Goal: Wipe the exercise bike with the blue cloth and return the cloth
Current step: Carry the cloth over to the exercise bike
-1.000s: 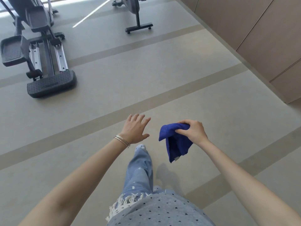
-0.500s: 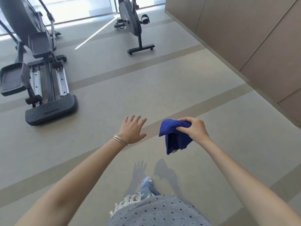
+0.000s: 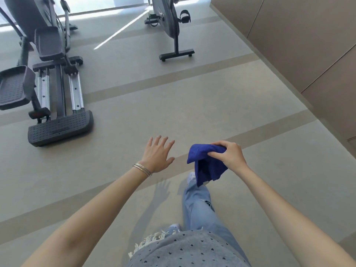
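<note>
The cloth (image 3: 206,166) is deep blue, bunched and folded; its top is pinched in the right hand (image 3: 230,157), right of frame centre, loose end hanging down; the bike (image 3: 169,22), dark grey, stands upright at top centre, well apart from it.

Right hand (image 3: 230,156): pinches bunched blue cloth (image 3: 207,163), held in the air.
Left hand (image 3: 157,154): fingers spread, just left of cloth.
Exercise bike (image 3: 169,22): well beyond cloth.
Elliptical trainer (image 3: 48,83): far left of cloth.
</note>
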`<state>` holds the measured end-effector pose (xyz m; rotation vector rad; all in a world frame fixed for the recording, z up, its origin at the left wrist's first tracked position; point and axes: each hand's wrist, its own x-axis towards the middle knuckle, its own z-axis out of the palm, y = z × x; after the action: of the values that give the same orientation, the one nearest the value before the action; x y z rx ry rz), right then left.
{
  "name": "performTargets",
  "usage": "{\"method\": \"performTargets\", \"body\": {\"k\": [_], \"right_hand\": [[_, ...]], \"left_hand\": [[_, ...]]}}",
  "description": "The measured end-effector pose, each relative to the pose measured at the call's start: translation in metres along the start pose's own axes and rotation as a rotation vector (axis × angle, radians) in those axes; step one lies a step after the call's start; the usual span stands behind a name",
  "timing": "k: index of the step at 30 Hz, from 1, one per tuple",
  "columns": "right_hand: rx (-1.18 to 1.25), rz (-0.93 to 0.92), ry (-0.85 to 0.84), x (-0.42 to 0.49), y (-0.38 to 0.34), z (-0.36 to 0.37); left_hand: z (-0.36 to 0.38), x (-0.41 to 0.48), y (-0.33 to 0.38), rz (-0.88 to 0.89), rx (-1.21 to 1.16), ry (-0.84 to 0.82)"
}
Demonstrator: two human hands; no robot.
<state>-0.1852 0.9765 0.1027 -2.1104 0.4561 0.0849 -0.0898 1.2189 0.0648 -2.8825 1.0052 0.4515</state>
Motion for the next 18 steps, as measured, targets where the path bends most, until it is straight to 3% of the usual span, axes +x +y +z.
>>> {"method": "performTargets", "body": {"k": [10, 18], "right_hand": [[-0.003, -0.039, -0.125, 0.173, -0.033, -0.025], [-0.008, -0.089, -0.133, 0.299, -0.071, -0.047]], "left_hand": [[-0.051, 0.129, -0.062, -0.144, 0.008, 0.007], [-0.086, 0.225, -0.088, -0.219, -0.032, 0.007]]}}
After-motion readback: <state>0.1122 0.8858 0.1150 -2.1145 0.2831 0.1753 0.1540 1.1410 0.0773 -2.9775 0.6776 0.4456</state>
